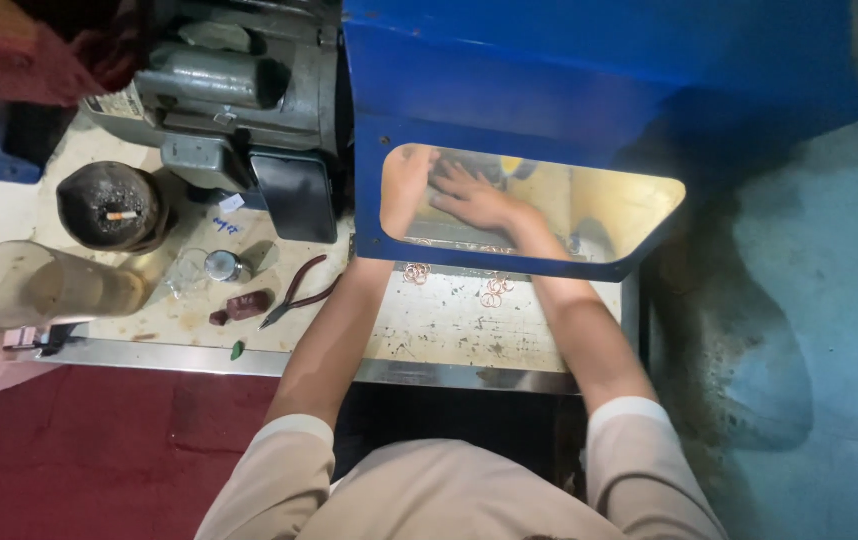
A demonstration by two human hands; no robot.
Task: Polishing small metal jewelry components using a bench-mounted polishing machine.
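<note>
Both my arms reach under a blue machine guard and show through its clear window. My left hand is behind the window at its left end, its fingers too blurred to read. My right hand lies flat with fingers spread, reaching leftward on a metal part inside. Small copper rings lie scattered on the worn work surface between my forearms, just outside the guard.
Pliers with dark red handles lie left of my left arm. A grey motor, a dark round pot holding a cigarette, a clear plastic cup and a small round metal piece stand further left.
</note>
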